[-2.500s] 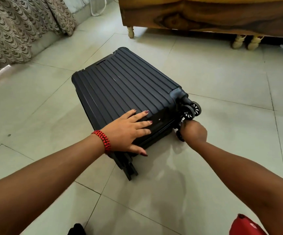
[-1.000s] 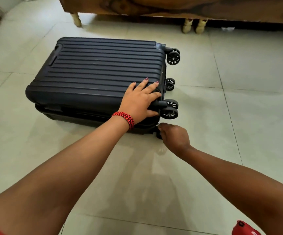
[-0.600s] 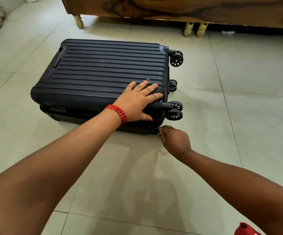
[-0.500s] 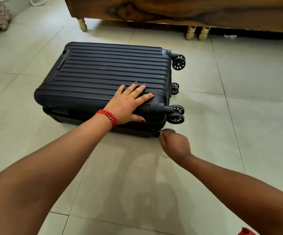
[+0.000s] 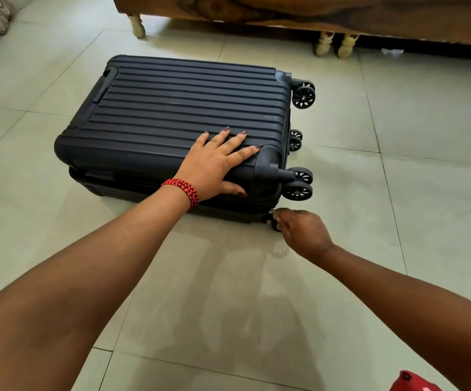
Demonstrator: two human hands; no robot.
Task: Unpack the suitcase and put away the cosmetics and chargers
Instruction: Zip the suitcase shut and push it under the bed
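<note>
Presently, left hand (image 5: 214,165) lies flat, fingers straight, on closed ribbed suitcase (image 5: 172,114); right hand (image 5: 302,231) pinches zipper pull (image 5: 271,211) at lower corner.

Looking matt, ribbed plastic on the suitcase (image 5: 183,108); shining glossy across smooth floor tiles (image 5: 426,170); gleaming as polished wood on the twelve o'clock bed frame (image 5: 341,12).

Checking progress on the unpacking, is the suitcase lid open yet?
No, the suitcase lies closed on the floor, left hand flat on its shell, right hand pinching the zipper pull at its corner.
</note>
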